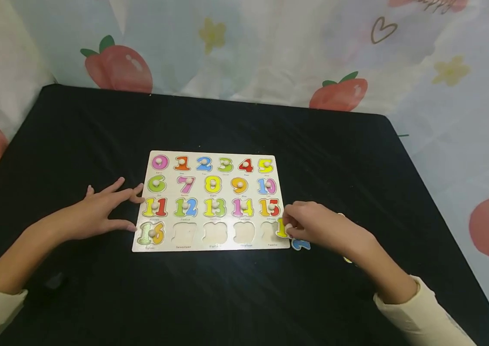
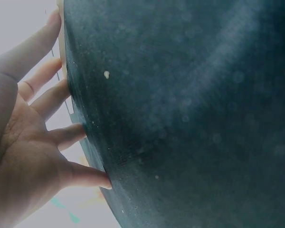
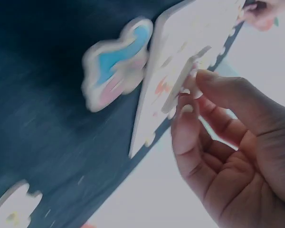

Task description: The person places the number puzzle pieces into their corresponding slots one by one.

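1. While the fingertips of the right hand (image 1: 318, 226) pinch a yellow number piece (image 1: 281, 228), thumb and curled fingers meet on it at the right edge of the puzzle board (image 1: 138, 240), low and right of centre in the head view.
2. Seen by the right wrist camera, those fingers (image 3: 190, 123) hold the piece (image 3: 185, 85) tilted over the board's pale edge (image 3: 147, 123), left of the palm.
3. Just below that hand a blue number piece (image 1: 301, 245) lies on the black table (image 1: 235, 298), touching or nearly touching the board's lower right corner; it shows blurred in the upper left of the wrist frame (image 3: 116, 57).
4. A further pale piece (image 3: 12, 206) sits in the lower left corner of that frame, apart from the board.
5. Spread wide and straight, the fingers (image 1: 123, 192) of the left hand (image 1: 97, 211) lie flat on the table, tips at the board's left edge beside the 11 and 16; it holds nothing.
6. From the left wrist camera the same fingers (image 2: 61, 135) fan out against the dark surface (image 2: 190, 118).
7. Number pieces 0 to 16 fill the board's upper rows; four bottom slots (image 1: 215, 232) stand open.
8. Cream sleeves (image 1: 417, 317) cover both forearms, and a strawberry-print cloth (image 1: 119, 67) hangs across the top of the frame.
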A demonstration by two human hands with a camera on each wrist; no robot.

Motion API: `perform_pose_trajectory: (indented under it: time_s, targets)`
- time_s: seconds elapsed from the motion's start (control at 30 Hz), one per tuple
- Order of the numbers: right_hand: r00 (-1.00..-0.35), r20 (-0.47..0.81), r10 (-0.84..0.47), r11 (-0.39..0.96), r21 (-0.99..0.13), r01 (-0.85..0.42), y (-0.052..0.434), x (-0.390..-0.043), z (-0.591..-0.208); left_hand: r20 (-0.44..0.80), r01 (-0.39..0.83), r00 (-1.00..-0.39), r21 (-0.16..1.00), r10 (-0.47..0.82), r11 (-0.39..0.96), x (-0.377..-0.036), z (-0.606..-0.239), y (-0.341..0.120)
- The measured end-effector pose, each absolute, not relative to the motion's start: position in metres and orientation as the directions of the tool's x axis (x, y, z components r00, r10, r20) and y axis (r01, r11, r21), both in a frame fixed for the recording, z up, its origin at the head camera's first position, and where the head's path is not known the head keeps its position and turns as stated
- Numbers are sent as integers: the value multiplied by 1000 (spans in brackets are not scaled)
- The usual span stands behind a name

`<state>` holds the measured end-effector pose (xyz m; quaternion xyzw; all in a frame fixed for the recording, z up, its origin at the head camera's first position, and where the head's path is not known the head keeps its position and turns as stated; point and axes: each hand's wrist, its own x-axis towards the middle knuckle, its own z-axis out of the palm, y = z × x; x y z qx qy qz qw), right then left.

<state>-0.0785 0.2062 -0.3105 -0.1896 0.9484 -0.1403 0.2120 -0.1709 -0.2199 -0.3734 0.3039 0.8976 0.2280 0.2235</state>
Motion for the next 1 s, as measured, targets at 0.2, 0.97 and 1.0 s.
perform_pose_trajectory:
  time_s: [0.2,0.97,1.0]
  targets:
    - [-778,-328,-536,833,-356,-424,161,-95,-319,-275,438,-714,541,643,718,-173,-372,-219]
    - [-650,-289,-703,711,-307,-632,38,-124,-346,-261,439,-711,561,653,702,-173,-371,-221]
    - [-654,-291,-698,715,-316,-623,38,-124,-347,-261,438,-711,561,652,703,-173,-372,-221]
